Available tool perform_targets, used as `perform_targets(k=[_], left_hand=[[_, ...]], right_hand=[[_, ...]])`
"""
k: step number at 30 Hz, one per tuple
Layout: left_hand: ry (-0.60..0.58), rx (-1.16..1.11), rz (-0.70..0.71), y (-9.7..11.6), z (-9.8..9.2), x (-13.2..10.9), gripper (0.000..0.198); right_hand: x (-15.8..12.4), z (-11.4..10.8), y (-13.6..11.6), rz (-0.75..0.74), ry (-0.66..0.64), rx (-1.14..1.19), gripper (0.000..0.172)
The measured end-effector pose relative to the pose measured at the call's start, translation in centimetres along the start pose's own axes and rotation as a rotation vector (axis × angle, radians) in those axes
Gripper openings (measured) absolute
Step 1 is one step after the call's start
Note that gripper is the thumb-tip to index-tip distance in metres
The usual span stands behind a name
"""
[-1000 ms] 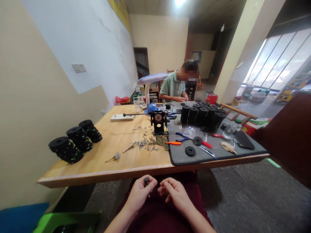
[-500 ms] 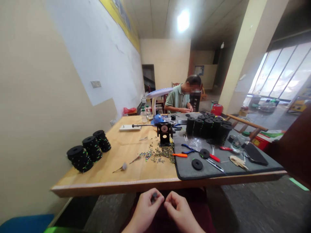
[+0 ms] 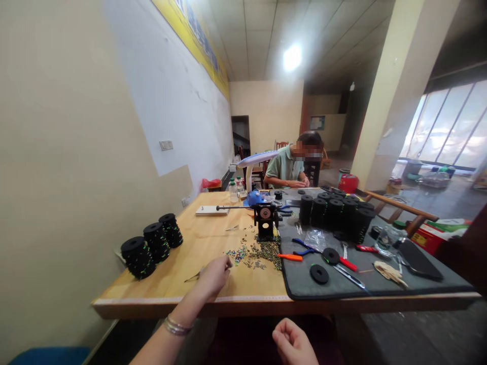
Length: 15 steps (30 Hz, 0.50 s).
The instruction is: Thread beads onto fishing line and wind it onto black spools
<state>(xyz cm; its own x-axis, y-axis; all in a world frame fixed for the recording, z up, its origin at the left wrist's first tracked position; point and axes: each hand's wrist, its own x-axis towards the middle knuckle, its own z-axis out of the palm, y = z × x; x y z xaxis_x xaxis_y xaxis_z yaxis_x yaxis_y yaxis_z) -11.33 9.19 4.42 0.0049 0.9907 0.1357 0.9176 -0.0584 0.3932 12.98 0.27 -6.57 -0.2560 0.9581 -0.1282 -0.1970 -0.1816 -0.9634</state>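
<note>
While left hand (image 3: 216,275) extends over table (image 3: 173,274), right hand (image 3: 293,342) curls closer in.

Multicol. beads (image 3: 238,254); blk spools (image 3: 137,259), grn-flecked.

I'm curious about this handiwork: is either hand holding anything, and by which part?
Cannot tell: the left hand and right hand are both curled, so anything small in either grip could be hidden.

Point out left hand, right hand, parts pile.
Left hand (image 3: 216,275), head view: back of the hand.
Right hand (image 3: 292,343), head view: middle of the hand.
Parts pile (image 3: 268,252), head view: middle of the heap.
</note>
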Motion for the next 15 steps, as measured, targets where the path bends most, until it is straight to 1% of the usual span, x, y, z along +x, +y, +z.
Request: perform_targets(k=[2, 5, 7, 9, 11, 13, 15], left_hand=[[-0.031, 0.039, -0.011, 0.6, 0.9, -0.2, 0.016], [-0.034, 0.080, -0.011, 1.7, 1.1, -0.5, 0.012], [-0.010, 0.086, 0.005, 3.0, 1.1, -0.5, 0.017], [0.008, 0.067, 0.053, 4.8, 1.5, -0.5, 0.019], [-0.010, 0.024, 0.138, 7.1, 2.5, -0.2, 0.015], [-0.053, -0.015, 0.211, 9.1, 4.0, 0.3, 0.011], [-0.077, -0.031, 0.231, 10.6, 5.5, 1.1, 0.014]], right_hand=[[-0.1, 0.0, -0.2, 0.012, 0.017, 0.060, 0.057], [-0.2, -0.2, -0.2, 0.034, 0.053, 0.142, 0.060], [-0.1, -0.4, 0.1, 0.029, 0.098, 0.195, 0.061], [0.1, -0.5, 0.6, 0.028, 0.124, 0.235, 0.061], [0.3, -0.7, 1.0, 0.033, 0.122, 0.261, 0.060], [0.3, -0.8, 1.1, 0.037, 0.115, 0.278, 0.059], [0.2, -1.0, 0.9, 0.032, 0.125, 0.294, 0.059]])
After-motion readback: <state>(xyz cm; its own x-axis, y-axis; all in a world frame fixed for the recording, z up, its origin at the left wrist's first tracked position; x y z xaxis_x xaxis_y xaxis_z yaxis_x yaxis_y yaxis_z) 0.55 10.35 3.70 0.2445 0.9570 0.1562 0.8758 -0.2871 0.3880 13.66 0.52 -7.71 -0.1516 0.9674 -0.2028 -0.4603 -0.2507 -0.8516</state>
